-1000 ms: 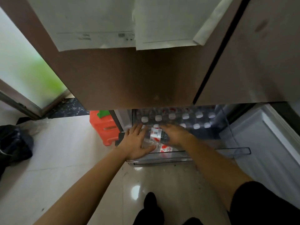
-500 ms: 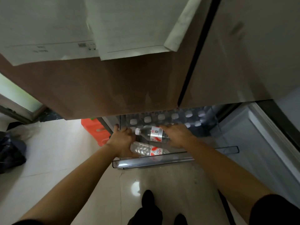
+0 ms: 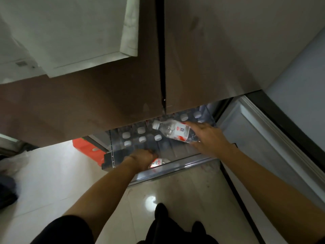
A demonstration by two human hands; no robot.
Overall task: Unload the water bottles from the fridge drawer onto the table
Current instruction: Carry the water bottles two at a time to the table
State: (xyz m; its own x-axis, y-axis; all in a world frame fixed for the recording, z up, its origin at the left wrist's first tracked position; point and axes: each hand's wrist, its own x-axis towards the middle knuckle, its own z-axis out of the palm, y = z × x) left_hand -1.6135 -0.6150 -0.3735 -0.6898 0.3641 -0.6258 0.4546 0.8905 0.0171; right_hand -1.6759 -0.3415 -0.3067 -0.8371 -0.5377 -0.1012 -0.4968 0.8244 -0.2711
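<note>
Clear bottle (image 3: 173, 132) sideways above drawer (image 3: 175, 169), gripped by right hand (image 3: 207, 140) | second bottle (image 3: 158, 162) inside drawer, under gripping left hand (image 3: 142, 158)

A QR code and a red emblem are printed on the white label (image 3: 182, 131) of the upper water bottle (image 3: 167, 128). Red brush-style characters, illegible, are carried by the lower water bottle (image 3: 158, 162). Print on the paper sheet (image 3: 15, 55) is blurred.

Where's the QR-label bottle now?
The bottle is right of centre in the head view, held sideways by the right hand over the upright bottles in the fridge drawer.
</note>
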